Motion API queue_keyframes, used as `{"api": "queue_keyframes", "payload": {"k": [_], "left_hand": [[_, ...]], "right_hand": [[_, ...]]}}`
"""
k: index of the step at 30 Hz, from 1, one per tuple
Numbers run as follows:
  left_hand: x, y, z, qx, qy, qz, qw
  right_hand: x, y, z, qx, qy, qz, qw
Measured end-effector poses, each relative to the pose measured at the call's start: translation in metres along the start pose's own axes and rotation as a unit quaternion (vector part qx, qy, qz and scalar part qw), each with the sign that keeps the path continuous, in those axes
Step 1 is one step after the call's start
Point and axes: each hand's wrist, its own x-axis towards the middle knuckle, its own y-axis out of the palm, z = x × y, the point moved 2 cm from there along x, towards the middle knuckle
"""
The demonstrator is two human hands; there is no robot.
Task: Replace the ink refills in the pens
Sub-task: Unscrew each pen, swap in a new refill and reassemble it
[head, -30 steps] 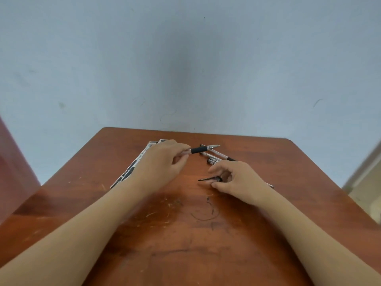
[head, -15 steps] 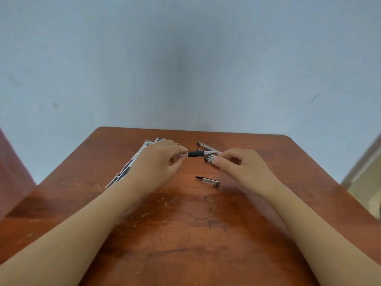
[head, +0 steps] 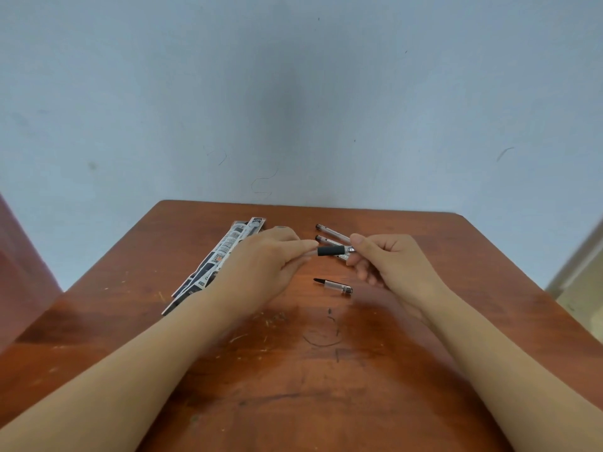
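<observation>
A clear-barrelled pen with a black rubber grip is held just above the scratched reddish-brown wooden worktop, its long axis running left to right. The left hand pinches its clear end; the right hand pinches its metal tip end between thumb and forefinger. Nearer the person, a short clear pen piece lies with its black point leftward.

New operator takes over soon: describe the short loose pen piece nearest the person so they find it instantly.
On the wooden table, find the pen held between left hand and right hand. Nearer the person lies the short pen piece, alone: stubby, black-pointed, unlike the longer pens farther back.
</observation>
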Motion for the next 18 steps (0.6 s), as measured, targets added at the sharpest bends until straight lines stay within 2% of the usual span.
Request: {"api": "queue_keyframes", "payload": {"k": [7,12,16,18], "left_hand": [[0.0002,-0.0038,-0.0004,-0.019,-0.013,0.053,0.998],[0.0002,-0.0043,0.0066,-0.111,-0.075,0.119,0.984],[0.0,-0.0031,0.0092,-0.134,-0.112,0.129,0.976],[0.0004,-0.0025,0.0075,-0.124,-0.113,0.122,0.978]], "right_hand": [[-0.0003,-0.0037,0.0018,-0.022,-0.033,0.019,0.999],[-0.0024,-0.0047,0.001,-0.08,-0.069,0.043,0.993],[-0.0014,-0.0033,0.0023,-0.138,-0.104,0.042,0.984],[-0.0009,-0.0035,0.0034,-0.133,-0.081,0.069,0.985]]}}
